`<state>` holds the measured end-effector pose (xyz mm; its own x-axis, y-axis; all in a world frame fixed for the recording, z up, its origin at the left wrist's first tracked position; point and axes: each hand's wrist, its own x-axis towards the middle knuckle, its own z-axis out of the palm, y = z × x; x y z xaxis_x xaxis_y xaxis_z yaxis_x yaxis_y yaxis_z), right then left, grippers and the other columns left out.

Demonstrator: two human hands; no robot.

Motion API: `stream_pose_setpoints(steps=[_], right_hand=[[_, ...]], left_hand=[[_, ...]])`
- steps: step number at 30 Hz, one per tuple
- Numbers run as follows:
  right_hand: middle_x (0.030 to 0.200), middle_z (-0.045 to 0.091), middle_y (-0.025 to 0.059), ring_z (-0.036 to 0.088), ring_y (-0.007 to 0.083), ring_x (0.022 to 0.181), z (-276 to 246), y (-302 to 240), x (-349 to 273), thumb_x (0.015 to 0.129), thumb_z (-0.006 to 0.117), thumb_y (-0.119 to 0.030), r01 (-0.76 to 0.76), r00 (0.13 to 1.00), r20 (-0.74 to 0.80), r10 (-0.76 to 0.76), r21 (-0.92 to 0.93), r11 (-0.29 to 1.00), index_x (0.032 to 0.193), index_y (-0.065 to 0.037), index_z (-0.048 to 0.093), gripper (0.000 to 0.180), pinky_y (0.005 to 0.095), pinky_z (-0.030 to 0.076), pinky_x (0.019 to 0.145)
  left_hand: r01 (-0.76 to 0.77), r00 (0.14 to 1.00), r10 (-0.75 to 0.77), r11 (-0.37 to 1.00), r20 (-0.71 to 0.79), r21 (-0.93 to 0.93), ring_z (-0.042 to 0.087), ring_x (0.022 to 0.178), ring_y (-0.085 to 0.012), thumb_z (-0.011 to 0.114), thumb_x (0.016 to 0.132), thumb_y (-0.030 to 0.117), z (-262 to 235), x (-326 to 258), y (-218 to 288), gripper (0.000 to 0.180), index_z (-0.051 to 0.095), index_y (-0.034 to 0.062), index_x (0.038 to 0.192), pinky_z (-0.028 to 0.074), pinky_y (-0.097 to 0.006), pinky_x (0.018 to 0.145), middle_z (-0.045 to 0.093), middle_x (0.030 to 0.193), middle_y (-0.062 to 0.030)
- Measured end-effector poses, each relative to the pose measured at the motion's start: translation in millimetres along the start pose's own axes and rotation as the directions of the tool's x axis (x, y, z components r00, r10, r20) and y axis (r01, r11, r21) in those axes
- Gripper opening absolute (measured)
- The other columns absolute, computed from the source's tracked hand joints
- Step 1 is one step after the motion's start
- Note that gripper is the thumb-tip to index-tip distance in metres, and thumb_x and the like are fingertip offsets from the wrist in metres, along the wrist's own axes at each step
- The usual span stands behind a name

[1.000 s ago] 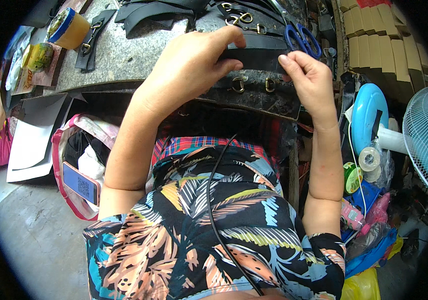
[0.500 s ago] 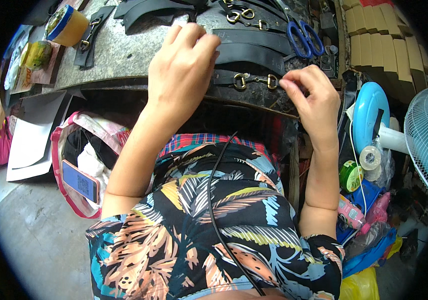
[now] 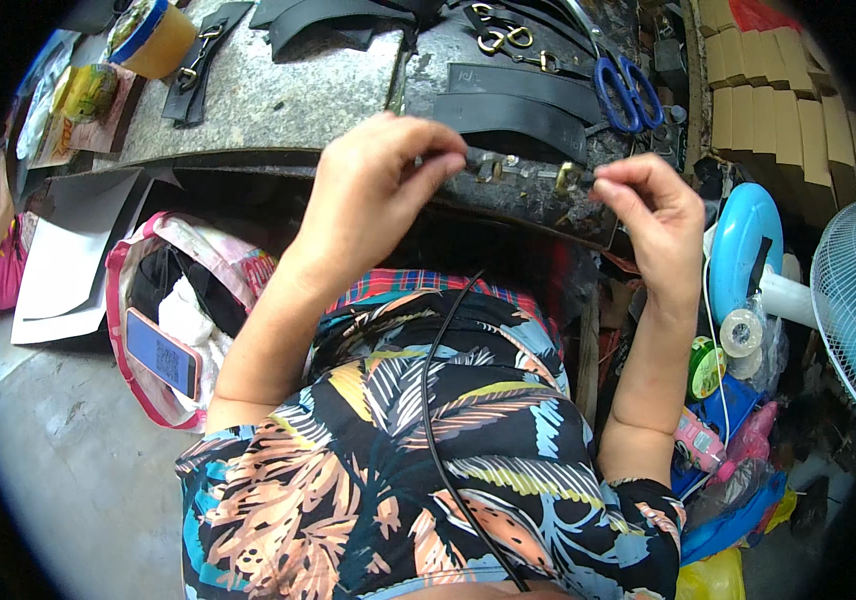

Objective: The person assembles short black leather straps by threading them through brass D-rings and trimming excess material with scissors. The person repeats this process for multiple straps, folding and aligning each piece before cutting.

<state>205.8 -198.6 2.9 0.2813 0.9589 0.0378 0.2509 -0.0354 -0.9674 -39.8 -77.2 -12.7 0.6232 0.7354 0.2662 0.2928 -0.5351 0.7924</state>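
Note:
A short black leather strap piece with brass rings and a clasp (image 3: 565,177) stretches between my hands at the front edge of the worktop, somewhat blurred. My left hand (image 3: 368,195) pinches its left end between thumb and forefinger. On its right end, beside a brass ring, the thumb and fingers of my right hand (image 3: 656,215) are closed. Just beyond lie broad black leather strips (image 3: 513,115). Farther back are more straps with brass rings (image 3: 491,40). Blue-handled scissors (image 3: 628,95) rest to the right of the strips.
At the worktop's left stand a blue-rimmed tub (image 3: 156,45) and a yellow jar (image 3: 88,95), near another strap with brass hardware (image 3: 193,75). A fan (image 3: 848,300) and stacked cardboard pieces (image 3: 773,100) are on the right. A bag holding a phone (image 3: 163,355) sits low at left.
My left hand has come down toward me and now pinches the strap's left end. My right hand, still on the other end, has shifted slightly right and nearer.

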Motion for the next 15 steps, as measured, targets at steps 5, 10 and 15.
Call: stream_pose_setpoints(steps=[5,10,15], right_hand=[[0.094,0.071,0.0034,0.065,0.0095,0.082,16.3,4.5,37.1,0.093,0.067,-0.004,0.11,0.989,-0.06,-0.138,-0.34,0.934,0.102,0.001,0.072,0.011,0.0243,0.05,0.073],[0.085,0.067,0.005,0.064,0.0245,0.085,29.7,10.4,51.1,0.083,0.074,-0.013,0.197,0.947,0.026,-0.321,-0.835,0.514,0.09,-0.012,0.071,0.008,0.0379,0.052,0.073],[0.086,0.066,0.005,0.064,0.025,0.086,27.8,1.6,53.3,0.08,0.074,-0.006,0.291,0.88,0.02,-0.474,-0.812,0.507,0.09,-0.008,0.072,0.01,0.0359,0.051,0.076]], left_hand=[[-0.146,0.971,0.203,0.924,-0.128,0.353,0.065,0.079,-0.0247,0.072,0.087,0.01,2.8,26.6,-9.5,0.015,0.069,0.0078,0.101,0.051,-0.034,0.07,0.069,0.085,-0.0092],[-0.075,0.983,0.155,0.826,-0.098,0.559,0.067,0.082,-0.0268,0.072,0.086,0.019,19.7,33.7,-16.5,0.021,0.063,0.0162,0.105,0.053,-0.04,0.069,0.068,0.079,-0.0049],[-0.083,0.981,0.165,0.83,-0.101,0.552,0.066,0.081,-0.0273,0.072,0.083,0.017,21.2,34.2,-18.5,0.019,0.063,0.0135,0.1,0.053,-0.04,0.069,0.069,0.082,-0.0053]])
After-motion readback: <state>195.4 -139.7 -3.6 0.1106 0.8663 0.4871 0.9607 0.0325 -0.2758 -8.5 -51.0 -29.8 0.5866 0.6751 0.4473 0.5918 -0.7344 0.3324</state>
